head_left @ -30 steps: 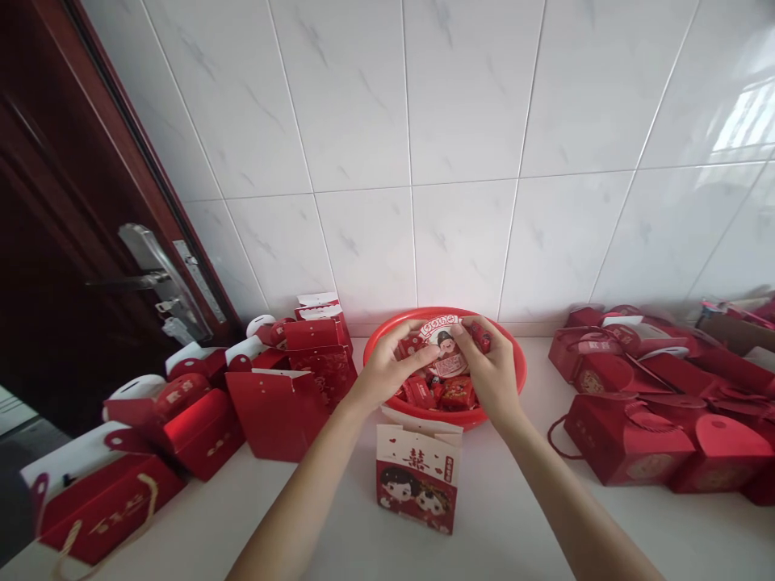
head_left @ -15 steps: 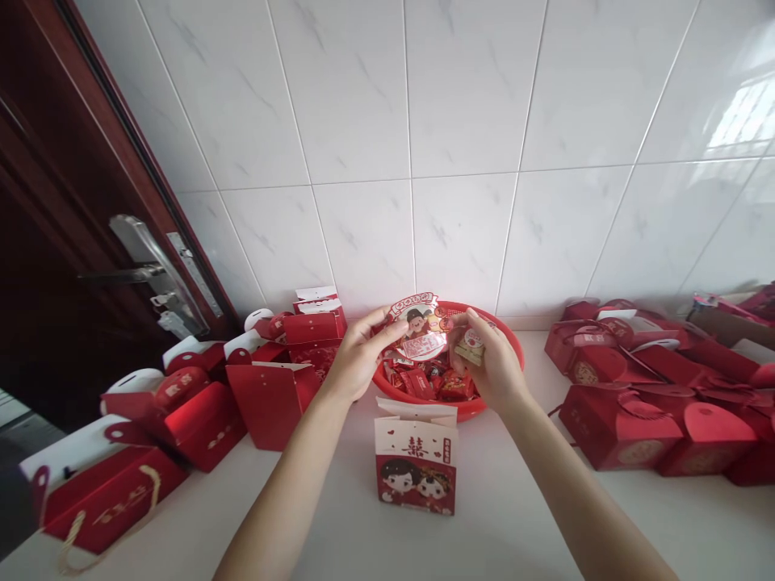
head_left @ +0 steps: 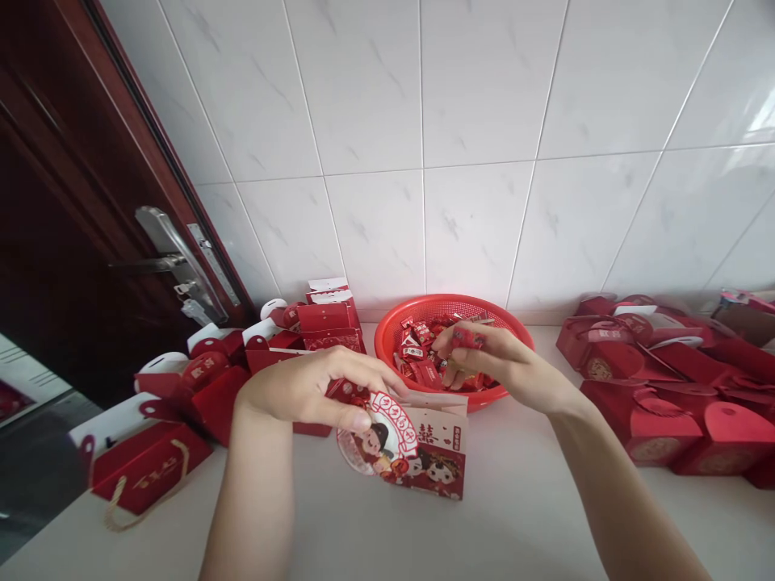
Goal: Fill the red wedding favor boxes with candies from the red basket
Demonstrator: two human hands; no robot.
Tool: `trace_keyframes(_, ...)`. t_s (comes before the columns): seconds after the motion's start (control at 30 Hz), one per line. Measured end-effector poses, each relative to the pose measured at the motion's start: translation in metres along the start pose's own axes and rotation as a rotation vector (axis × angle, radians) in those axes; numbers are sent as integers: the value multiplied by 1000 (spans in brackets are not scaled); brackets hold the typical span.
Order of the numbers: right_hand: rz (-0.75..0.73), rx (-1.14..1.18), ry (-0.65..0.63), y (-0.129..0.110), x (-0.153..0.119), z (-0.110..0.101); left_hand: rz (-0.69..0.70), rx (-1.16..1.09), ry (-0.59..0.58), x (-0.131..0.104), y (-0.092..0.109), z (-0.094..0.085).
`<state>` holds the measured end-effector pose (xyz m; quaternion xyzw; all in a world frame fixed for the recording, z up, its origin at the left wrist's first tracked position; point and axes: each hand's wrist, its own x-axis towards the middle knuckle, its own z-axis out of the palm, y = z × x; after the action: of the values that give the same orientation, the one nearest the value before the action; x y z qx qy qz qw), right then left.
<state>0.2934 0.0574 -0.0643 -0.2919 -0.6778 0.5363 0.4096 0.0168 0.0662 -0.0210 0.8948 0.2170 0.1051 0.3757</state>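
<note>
My left hand (head_left: 330,387) is closed on a flat, shiny packet (head_left: 379,436) with a cartoon couple and a red-and-white scalloped top. Something red also shows under its fingers. The packet hangs tilted in front of a standing gift box (head_left: 441,460), cream above and red below, and hides its left part. Above the right side of a red plastic basket (head_left: 514,323), my right hand (head_left: 496,355) has its fingers curled round a small red-wrapped candy (head_left: 468,339). Several red-wrapped candies (head_left: 427,373) lie in the basket beneath it.
Red gift boxes with white-lined flaps (head_left: 148,460) stand at the left, one with a rope handle. More red boxes (head_left: 642,420) crowd the right side. Behind is a tiled wall (head_left: 478,226); a dark door (head_left: 66,202) with a metal handle is at left.
My left hand has brought the cartoon packet down and towards me, beside the box. My right hand has turned over the basket; a red candy shows there instead of a gold-coloured one.
</note>
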Motion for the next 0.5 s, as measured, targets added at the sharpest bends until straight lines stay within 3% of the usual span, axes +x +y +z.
trace_keyframes(0.1,-27,-110,-61,-3,-5,5,-61,69,10,3,3,7)
trace_keyframes(0.33,-38,-249,-56,4,-6,16,-9,55,-46,8,1,24)
trace_keyframes(0.5,-171,-510,-51,1,-10,27,-71,132,-35,7,1,27)
